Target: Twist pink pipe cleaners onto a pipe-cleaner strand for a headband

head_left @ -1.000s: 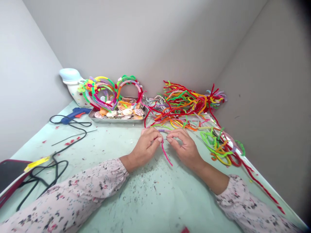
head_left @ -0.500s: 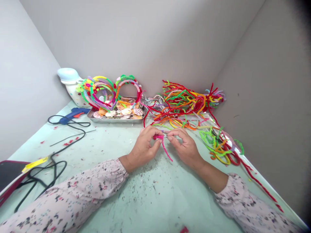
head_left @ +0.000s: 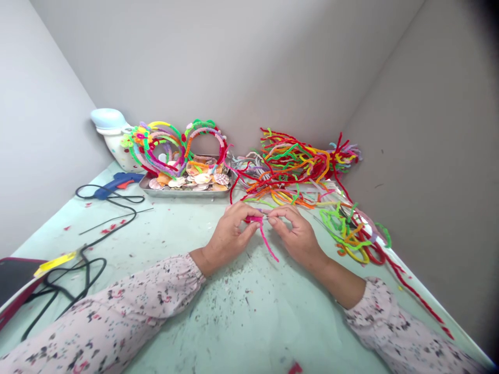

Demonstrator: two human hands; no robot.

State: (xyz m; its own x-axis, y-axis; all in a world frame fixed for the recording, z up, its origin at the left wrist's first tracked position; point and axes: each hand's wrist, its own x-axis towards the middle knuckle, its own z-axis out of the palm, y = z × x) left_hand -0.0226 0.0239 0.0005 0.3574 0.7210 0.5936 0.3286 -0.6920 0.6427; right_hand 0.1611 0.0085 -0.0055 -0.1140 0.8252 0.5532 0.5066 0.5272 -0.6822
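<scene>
My left hand (head_left: 237,228) pinches a bright pink pipe cleaner (head_left: 268,243) between thumb and fingers. Its loose end hangs down to the right, over the table. Close beside it, my right hand (head_left: 293,228) is closed in a pinch on a thin grey wire-like piece running between the two hands. A short lilac bit (head_left: 264,211) shows between the fingertips. The hands hide most of what they hold, so how the pink and grey parts join cannot be made out.
Behind the hands stands a metal tray (head_left: 187,194) of seashells with fuzzy colourful hoops (head_left: 161,150). A pile of pipe cleaners (head_left: 300,161) lies at the back right, a green and yellow tangle (head_left: 346,234) nearer. At left are a blue glue gun (head_left: 117,183) and black cord (head_left: 88,259).
The hands keep almost the same place and grip. The hanging pink end has swung very slightly to the right and down.
</scene>
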